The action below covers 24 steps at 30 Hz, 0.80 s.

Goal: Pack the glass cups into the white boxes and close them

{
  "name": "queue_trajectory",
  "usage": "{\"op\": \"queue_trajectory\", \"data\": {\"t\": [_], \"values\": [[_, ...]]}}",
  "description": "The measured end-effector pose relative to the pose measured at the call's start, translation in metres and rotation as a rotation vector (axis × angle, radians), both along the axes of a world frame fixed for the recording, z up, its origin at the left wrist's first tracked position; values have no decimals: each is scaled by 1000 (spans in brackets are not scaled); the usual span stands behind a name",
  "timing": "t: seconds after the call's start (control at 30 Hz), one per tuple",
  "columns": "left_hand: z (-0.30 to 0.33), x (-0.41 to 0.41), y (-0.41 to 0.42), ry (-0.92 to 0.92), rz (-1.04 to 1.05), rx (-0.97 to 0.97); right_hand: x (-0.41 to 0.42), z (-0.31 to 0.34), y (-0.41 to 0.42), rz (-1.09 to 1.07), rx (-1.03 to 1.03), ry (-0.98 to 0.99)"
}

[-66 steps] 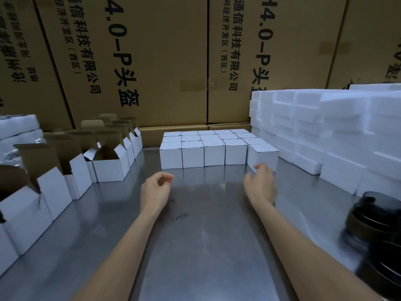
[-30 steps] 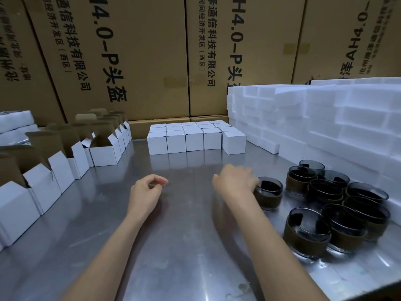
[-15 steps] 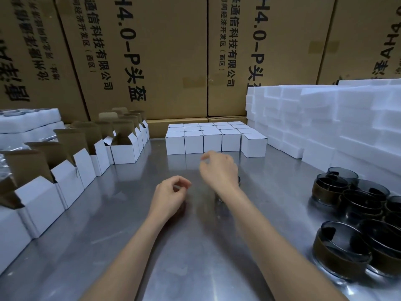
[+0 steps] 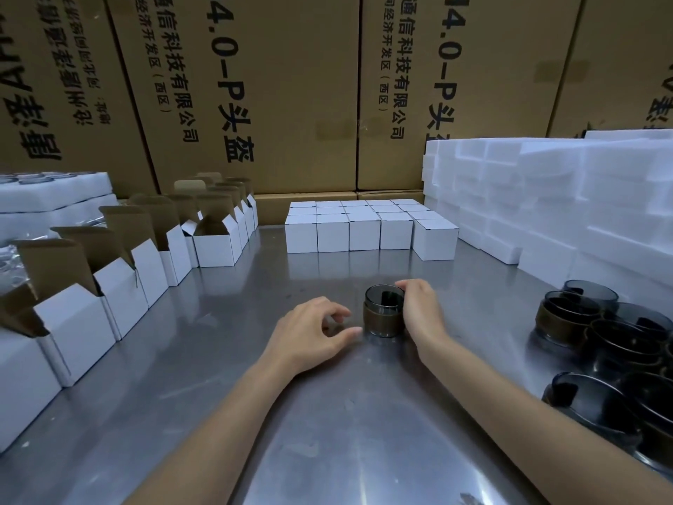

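A dark glass cup (image 4: 383,311) with a brown band stands upright on the steel table (image 4: 225,359), near the middle. My right hand (image 4: 422,309) grips it from the right side, fingers curled round its rim and wall. My left hand (image 4: 309,333) hovers just left of the cup, fingers loosely curled, holding nothing. Several open white boxes (image 4: 215,238) with raised brown flaps line the left side. Closed white boxes (image 4: 364,227) sit in rows at the back.
More dark glass cups (image 4: 597,322) cluster at the right edge. White foam blocks (image 4: 546,198) are stacked at the back right, and foam trays (image 4: 51,195) at the far left. Large brown cartons (image 4: 291,89) wall off the back.
My right hand took one cup from the cluster on the right and set it down at the table's middle. My left hand has stayed close beside it.
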<state>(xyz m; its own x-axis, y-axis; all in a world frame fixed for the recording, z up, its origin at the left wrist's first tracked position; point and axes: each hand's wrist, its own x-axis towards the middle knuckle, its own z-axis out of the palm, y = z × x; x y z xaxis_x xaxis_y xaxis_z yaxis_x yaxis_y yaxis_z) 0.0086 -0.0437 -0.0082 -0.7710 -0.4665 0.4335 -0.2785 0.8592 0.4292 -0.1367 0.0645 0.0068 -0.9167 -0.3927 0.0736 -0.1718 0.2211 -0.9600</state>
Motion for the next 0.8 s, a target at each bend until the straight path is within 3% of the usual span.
{"op": "queue_trajectory", "data": {"t": [0.17,0.4,0.6,0.8], "values": [[0,-1,-1,20,4,21,-3,-6,-10,50,161,149],[1,-2,-3,-10,10,39,-14,2,-17,131,330,158],[1,-4,-6,-55,-51,111,-19,-4,-15,237,274,152],[4,0,-15,156,-68,429,-23,-6,-13,357,176,106]]}}
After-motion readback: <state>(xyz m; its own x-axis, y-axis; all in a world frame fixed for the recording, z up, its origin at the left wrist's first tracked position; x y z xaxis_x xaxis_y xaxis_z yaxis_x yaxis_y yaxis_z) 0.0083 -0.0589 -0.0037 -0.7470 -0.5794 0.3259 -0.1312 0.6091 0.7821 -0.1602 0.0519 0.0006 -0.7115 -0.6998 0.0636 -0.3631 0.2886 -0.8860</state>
